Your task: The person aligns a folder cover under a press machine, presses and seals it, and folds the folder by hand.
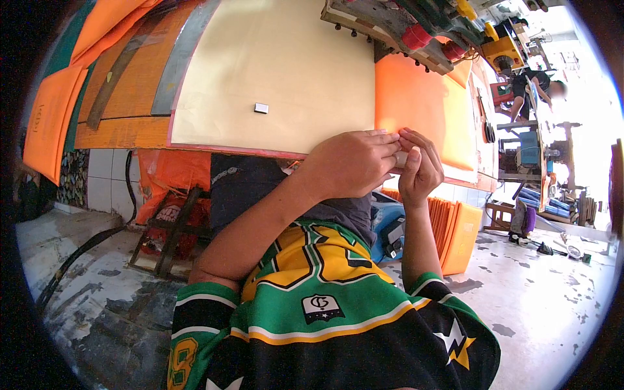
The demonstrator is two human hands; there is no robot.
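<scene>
My left hand (pixel 357 162) reaches across to the right, its back toward me and its fingers closed together. The fingertips meet those of my right hand (pixel 420 170), whose thumb points up and whose fingers curl inward. Both hands are at the near corner of an orange sheet (pixel 422 110). What the fingers hold, if anything, is hidden between them. Left of the hands, a pale cream sheet (pixel 286 65) covers the table top. A small white block with dark edges (pixel 261 108) lies on it.
A heavy machine (pixel 403 32) with red knobs stands at the table's far side. Scissors (pixel 486 123) lie to the right. Orange covers (pixel 49 123) hang at far left; a stack of orange folders (pixel 458 234) stands below the table. Another person (pixel 530 91) sits in the background.
</scene>
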